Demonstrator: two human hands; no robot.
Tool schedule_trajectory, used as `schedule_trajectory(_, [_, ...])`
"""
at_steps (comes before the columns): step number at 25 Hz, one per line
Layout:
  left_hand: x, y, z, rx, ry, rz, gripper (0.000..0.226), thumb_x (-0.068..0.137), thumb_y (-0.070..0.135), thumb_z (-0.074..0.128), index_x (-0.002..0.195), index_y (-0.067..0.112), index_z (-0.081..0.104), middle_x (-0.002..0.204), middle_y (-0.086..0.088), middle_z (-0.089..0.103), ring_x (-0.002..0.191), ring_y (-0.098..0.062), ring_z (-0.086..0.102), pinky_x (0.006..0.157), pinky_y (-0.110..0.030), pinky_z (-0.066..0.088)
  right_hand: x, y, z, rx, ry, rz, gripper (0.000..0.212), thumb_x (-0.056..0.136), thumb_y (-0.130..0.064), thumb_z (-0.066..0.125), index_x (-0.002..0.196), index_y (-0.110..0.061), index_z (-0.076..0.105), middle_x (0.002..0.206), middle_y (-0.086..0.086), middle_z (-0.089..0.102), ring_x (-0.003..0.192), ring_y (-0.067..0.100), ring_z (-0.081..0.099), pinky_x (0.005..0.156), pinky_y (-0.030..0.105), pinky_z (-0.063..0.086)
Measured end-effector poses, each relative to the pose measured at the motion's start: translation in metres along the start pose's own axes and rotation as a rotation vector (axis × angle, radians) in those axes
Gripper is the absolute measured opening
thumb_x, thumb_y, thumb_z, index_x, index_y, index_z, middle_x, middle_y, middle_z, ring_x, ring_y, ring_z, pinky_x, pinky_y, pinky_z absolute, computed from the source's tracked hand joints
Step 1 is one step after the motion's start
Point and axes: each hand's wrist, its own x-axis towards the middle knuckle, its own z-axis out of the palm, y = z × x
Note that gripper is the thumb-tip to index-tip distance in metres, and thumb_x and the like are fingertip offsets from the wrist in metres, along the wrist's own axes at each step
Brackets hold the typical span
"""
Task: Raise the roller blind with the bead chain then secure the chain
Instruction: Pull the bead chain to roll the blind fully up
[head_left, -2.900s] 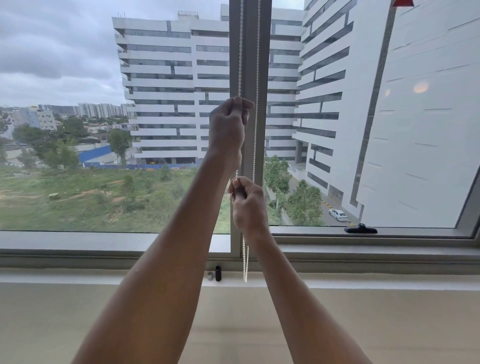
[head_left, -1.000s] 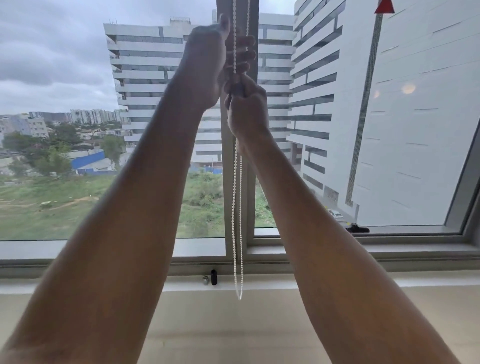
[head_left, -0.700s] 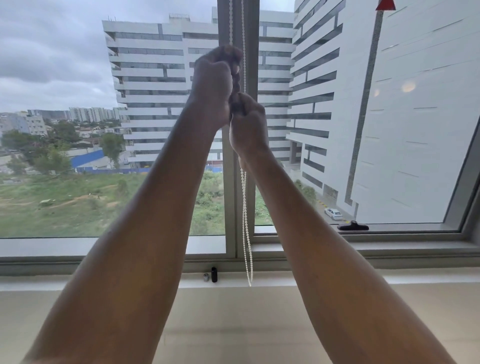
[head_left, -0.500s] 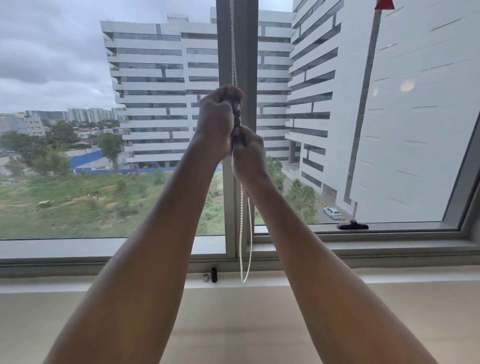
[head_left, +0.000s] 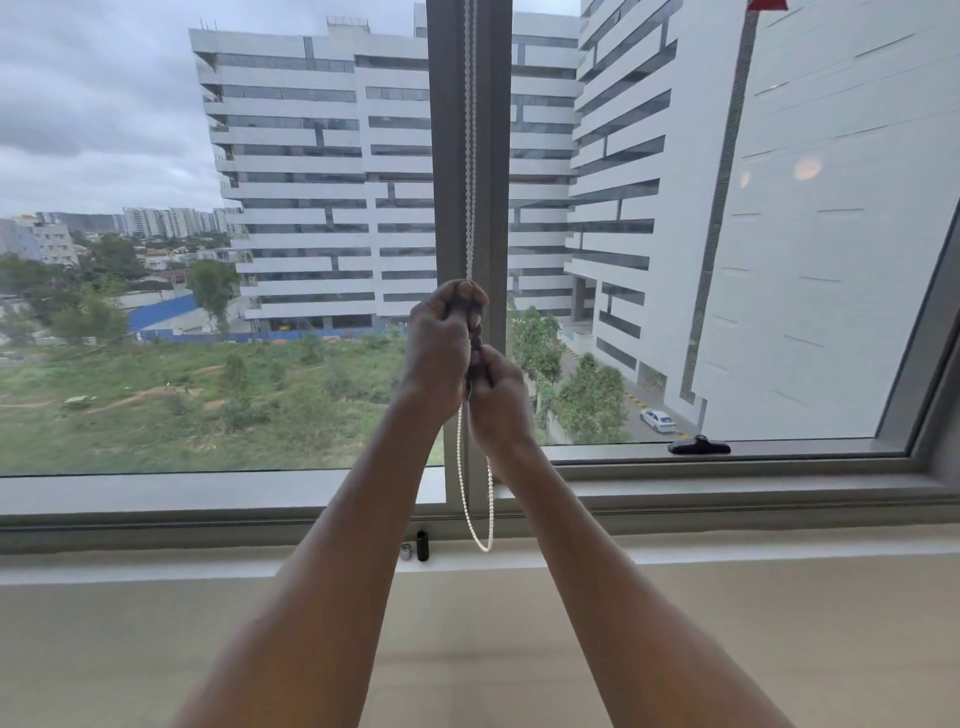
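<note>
Head view: left hand and right hand both grip bead chain

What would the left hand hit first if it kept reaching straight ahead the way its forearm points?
Probably the grey window mullion just behind the bead chain that the left hand holds; depth is unclear.

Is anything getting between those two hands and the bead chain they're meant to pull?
Nothing visible. The left hand and the right hand are both closed directly on the bead chain, which runs down along the window post; its loop hangs below them.
</note>
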Motion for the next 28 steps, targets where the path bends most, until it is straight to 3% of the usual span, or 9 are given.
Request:
schedule_trajectory(5, [-0.026, -0.027, -0.014, 0.028, 0.003, -0.021, 0.042, 0.111, 0.009, 0.046, 0.074, 0.019, 0.063, 0.061, 0.004, 0.043, 0.049, -0.006, 0.032, 0.042, -0.022, 0.025, -0.025, 0.030, -0.002, -0.021, -0.047, 0.045, 0.023, 0.100, -0.017, 0.048, 0.080, -0.011, 0.058, 0.067, 0.003, 0.052, 0.063, 0.017, 0.042, 0.060, 0.039, 0.034])
schedule_trajectory(14, [-0.079, -0.068, -0.041, 0.091, 0.048, -0.128, 0.040, 0.113, 0.014, 0.046, 0.076, 0.019, 0.062, 0.062, 0.002, 0.042, 0.050, -0.013, 0.030, 0.044, -0.030, 0.020, -0.089, 0.064, -0.002, -0.013, -0.096, 0.165, 0.027, 0.100, -0.010, 0.046, 0.075, -0.014, 0.056, 0.063, -0.007, 0.050, 0.063, 0.013, 0.041, 0.061, 0.038, 0.034])
schedule_trajectory(20, [-0.091, -0.069, -0.041, 0.096, 0.057, -0.099, 0.040, 0.113, 0.016, 0.047, 0.076, 0.017, 0.061, 0.061, 0.004, 0.042, 0.053, -0.011, 0.031, 0.046, -0.031, 0.022, -0.099, 0.070, 0.000, 0.056, -0.106, 0.183, 0.024, 0.099, -0.009, 0.047, 0.077, -0.012, 0.056, 0.064, -0.006, 0.049, 0.064, 0.017, 0.039, 0.060, 0.039, 0.034])
schedule_trajectory(24, [-0.091, -0.066, -0.046, 0.116, 0.060, -0.080, 0.036, 0.112, 0.011, 0.046, 0.080, 0.013, 0.061, 0.063, 0.004, 0.044, 0.057, -0.011, 0.033, 0.053, -0.029, 0.026, -0.097, 0.054, -0.013, -0.002, -0.236, 0.225, 0.034, 0.108, -0.013, 0.046, 0.078, -0.020, 0.061, 0.065, -0.011, 0.062, 0.059, 0.009, 0.056, 0.061, 0.029, 0.046])
schedule_trajectory(26, [-0.092, -0.066, -0.050, 0.158, 0.057, -0.047, 0.032, 0.111, 0.006, 0.045, 0.083, 0.004, 0.060, 0.066, 0.003, 0.047, 0.060, -0.011, 0.036, 0.058, -0.026, 0.032, -0.093, 0.050, -0.019, -0.031, -0.160, 0.234, 0.031, 0.109, -0.015, 0.046, 0.087, -0.015, 0.068, 0.076, -0.007, 0.072, 0.066, 0.003, 0.065, 0.065, 0.019, 0.050])
schedule_trajectory(28, [-0.096, -0.063, -0.053, 0.193, 0.043, -0.016, 0.031, 0.111, 0.006, 0.045, 0.084, -0.003, 0.058, 0.068, 0.003, 0.048, 0.062, -0.012, 0.038, 0.061, -0.026, 0.034, -0.081, 0.049, -0.021, -0.017, 0.039, 0.232, 0.027, 0.108, -0.014, 0.050, 0.093, -0.010, 0.072, 0.084, 0.006, 0.077, 0.072, 0.009, 0.070, 0.067, 0.021, 0.055])
